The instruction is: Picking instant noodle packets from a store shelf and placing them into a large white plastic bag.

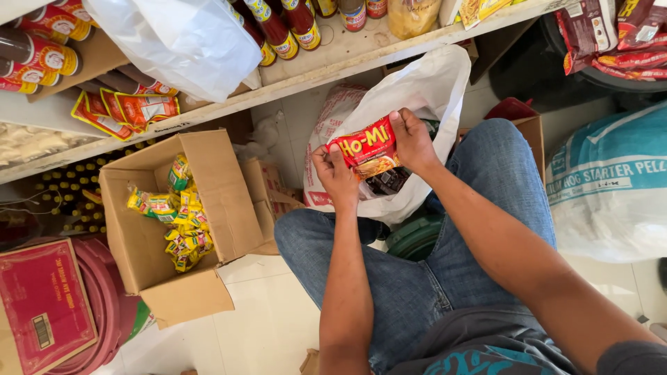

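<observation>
The fingers of the left hand and right hand pinch the ends of a red noodle packet above the open white plastic bag, where darker packets already lie inside, so bagging looks partly done.

Small shop, stocked shelf (sauce bottles), stock boxes

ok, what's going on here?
A seated person holds a red noodle packet in both hands, left hand and right hand, over an open white plastic bag by their knees. An open cardboard box with small yellow sachets sits on the tiled floor to their left, below a shelf of sauce bottles.
</observation>
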